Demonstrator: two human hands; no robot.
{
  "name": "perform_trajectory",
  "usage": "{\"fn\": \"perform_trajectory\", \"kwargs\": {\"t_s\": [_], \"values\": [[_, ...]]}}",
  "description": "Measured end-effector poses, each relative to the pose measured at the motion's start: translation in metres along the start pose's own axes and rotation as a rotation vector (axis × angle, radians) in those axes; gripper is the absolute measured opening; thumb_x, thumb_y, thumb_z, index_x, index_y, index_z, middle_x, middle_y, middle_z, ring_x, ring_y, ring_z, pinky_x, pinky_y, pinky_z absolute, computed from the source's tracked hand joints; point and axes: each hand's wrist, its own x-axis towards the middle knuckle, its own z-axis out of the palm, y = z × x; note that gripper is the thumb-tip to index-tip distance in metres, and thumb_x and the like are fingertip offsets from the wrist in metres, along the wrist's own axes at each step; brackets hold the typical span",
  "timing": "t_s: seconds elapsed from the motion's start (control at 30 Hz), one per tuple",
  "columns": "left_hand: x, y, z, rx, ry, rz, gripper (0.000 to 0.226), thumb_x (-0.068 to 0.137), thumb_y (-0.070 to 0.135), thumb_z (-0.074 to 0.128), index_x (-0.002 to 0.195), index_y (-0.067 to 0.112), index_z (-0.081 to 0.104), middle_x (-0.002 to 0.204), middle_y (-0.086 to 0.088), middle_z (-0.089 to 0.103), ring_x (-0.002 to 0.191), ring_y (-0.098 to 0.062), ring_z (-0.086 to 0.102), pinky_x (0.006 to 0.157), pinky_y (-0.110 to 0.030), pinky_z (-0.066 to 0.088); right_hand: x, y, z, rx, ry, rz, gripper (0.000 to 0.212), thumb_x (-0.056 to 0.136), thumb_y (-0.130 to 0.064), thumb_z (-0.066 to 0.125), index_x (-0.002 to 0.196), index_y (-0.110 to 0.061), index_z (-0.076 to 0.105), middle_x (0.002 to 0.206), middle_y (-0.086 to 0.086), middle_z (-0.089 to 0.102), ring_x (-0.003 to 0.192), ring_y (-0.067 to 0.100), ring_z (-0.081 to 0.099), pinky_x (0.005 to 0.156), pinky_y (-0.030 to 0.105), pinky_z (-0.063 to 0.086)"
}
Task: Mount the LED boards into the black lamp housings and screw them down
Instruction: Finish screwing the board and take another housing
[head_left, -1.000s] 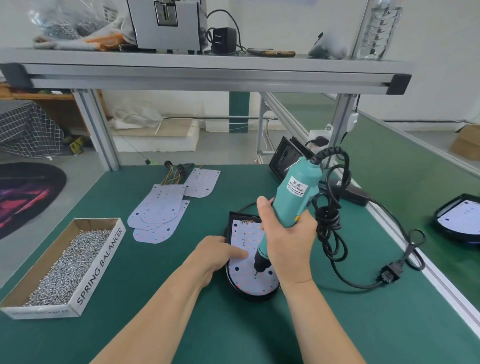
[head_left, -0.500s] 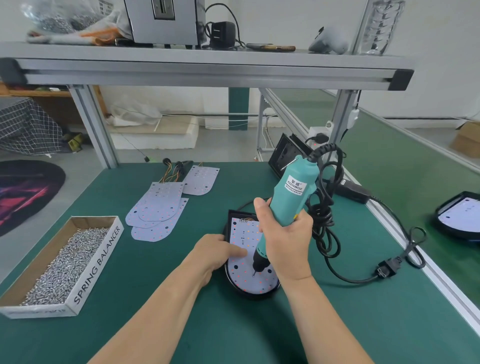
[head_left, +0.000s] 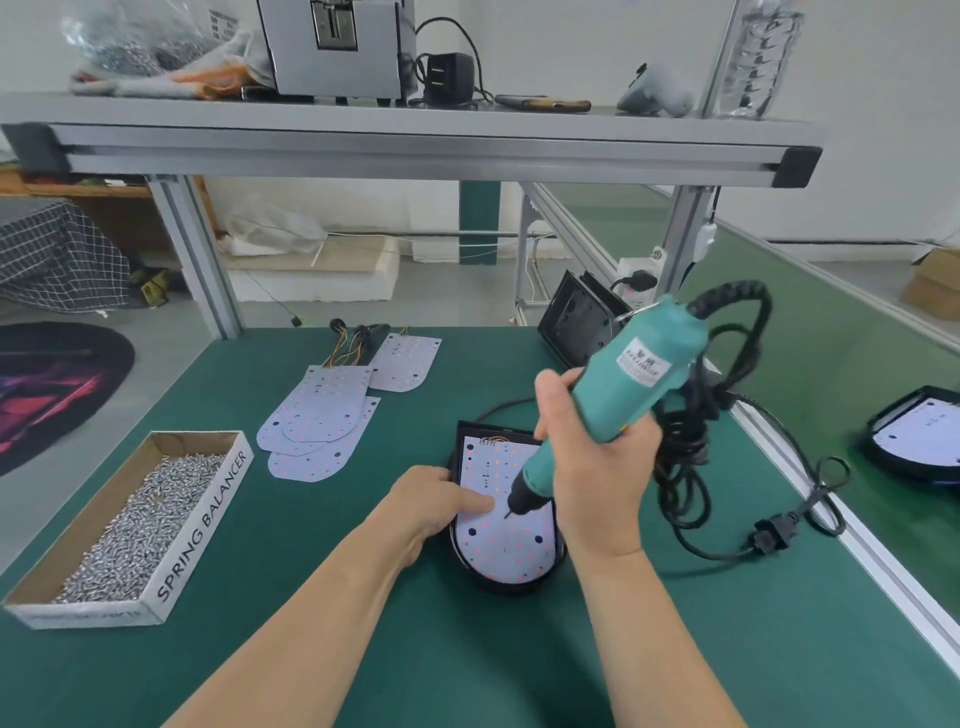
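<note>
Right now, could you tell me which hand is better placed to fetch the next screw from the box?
Left, probably. The left hand only presses the LED board, and the screw box lies on its side; the right hand grips the screwdriver.

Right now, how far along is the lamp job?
Looks done: a boarded lamp at far right. In hand: right hand holds the screwdriver to the board in the near housing; left hand steadies it. Left: loose boards, a spare housing behind.
</note>
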Motion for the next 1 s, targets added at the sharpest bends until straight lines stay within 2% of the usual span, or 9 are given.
{"fn": "perform_trajectory", "kwargs": {"t_s": [0.1,0.2,0.33,0.4,0.5,0.63,0.8,0.9,1.0], "values": [[-0.005,-0.001,-0.004,0.067,0.024,0.008,0.035,0.076,0.034,0.084,0.074,0.012,0.057,0.058,0.005,0.053,0.036,-0.009,0.039,0.035,-0.019,0.024,0.012,-0.008,-0.001,0.023,0.120,0.027,0.023,0.085,-0.024,0.074,0.067,-0.020,0.060,0.056,0.002,0.051,0.052,0.015,0.048,0.056,0.023,0.045],[-0.009,-0.003,-0.016,0.008,0.054,-0.019,0.057,0.083,0.054,0.072,0.068,0.020,0.028,0.058,0.000,0.031,0.047,-0.016,0.020,0.043,-0.024,0.015,0.016,-0.006,-0.005,0.089,0.279,0.155,0.025,0.082,-0.029,0.075,0.060,-0.027,0.063,0.052,-0.003,0.053,0.050,0.013,0.049,0.054,0.023,0.044],[-0.016,-0.011,-0.032,-0.453,0.118,-0.040,0.008,0.097,-0.007,0.048,0.096,-0.003,0.055,0.081,-0.016,0.057,0.067,-0.019,0.052,0.058,-0.025,0.043,0.018,0.000,-0.011,0.171,0.435,0.283,0.026,0.087,-0.031,0.076,0.071,-0.024,0.056,0.052,-0.009,0.055,0.048,0.010,0.049,0.052,0.027,0.041],[-0.024,-0.016,-0.038,-0.671,0.047,-0.044,0.027,0.092,-0.024,0.032,0.098,-0.010,0.054,0.095,-0.025,0.058,0.084,-0.025,0.060,0.065,-0.028,0.052,0.018,0.002,-0.012,0.183,0.480,0.309,0.026,0.090,-0.031,0.074,0.077,-0.021,0.054,0.052,-0.014,0.056,0.047,0.008,0.049,0.051,0.026,0.042],[-0.032,-0.019,-0.042,-0.832,-0.042,-0.025,0.027,0.095,-0.023,0.031,0.098,-0.014,0.057,0.101,-0.028,0.060,0.090,-0.027,0.065,0.059,-0.024,0.060,0.017,0.002,-0.010,0.217,0.513,0.327,0.024,0.091,-0.033,0.073,0.080,-0.022,0.054,0.052,-0.015,0.057,0.047,0.008,0.049,0.049,0.021,0.042],[-0.037,-0.020,-0.040,-0.906,-0.121,0.003,0.015,0.098,-0.014,0.045,0.103,-0.016,0.059,0.089,-0.027,0.071,0.069,-0.020,0.073,0.055,-0.019,0.058,0.019,-0.003,-0.004,0.244,0.504,0.336,0.024,0.091,-0.031,0.073,0.080,-0.021,0.054,0.052,-0.012,0.055,0.048,0.010,0.049,0.051,0.023,0.042],[-0.043,-0.014,-0.035,-0.907,-0.167,-0.008,0.012,0.084,0.008,0.070,0.079,-0.003,0.069,0.069,-0.013,0.068,0.050,-0.010,0.063,0.043,-0.013,0.051,0.021,-0.011,0.010,0.293,0.471,0.312,0.024,0.092,-0.031,0.072,0.087,-0.017,0.053,0.052,-0.010,0.055,0.047,0.009,0.050,0.047,0.019,0.043],[-0.045,-0.011,-0.031,-0.953,-0.198,-0.035,0.010,0.066,0.005,0.074,0.072,-0.002,0.077,0.071,-0.014,0.069,0.051,-0.009,0.064,0.043,-0.013,0.051,0.024,-0.013,0.018,0.300,0.459,0.297,0.024,0.092,-0.029,0.072,0.086,-0.018,0.052,0.051,-0.013,0.057,0.046,0.008,0.050,0.047,0.017,0.043],[-0.045,-0.012,-0.030,-0.990,-0.221,-0.042,0.018,0.065,-0.002,0.070,0.080,-0.007,0.078,0.082,-0.020,0.073,0.061,-0.014,0.071,0.050,-0.015,0.055,0.025,-0.013,0.023,0.303,0.451,0.291,0.024,0.092,-0.027,0.072,0.085,-0.018,0.051,0.051,-0.013,0.056,0.044,0.008,0.048,0.046,0.019,0.041]]}}
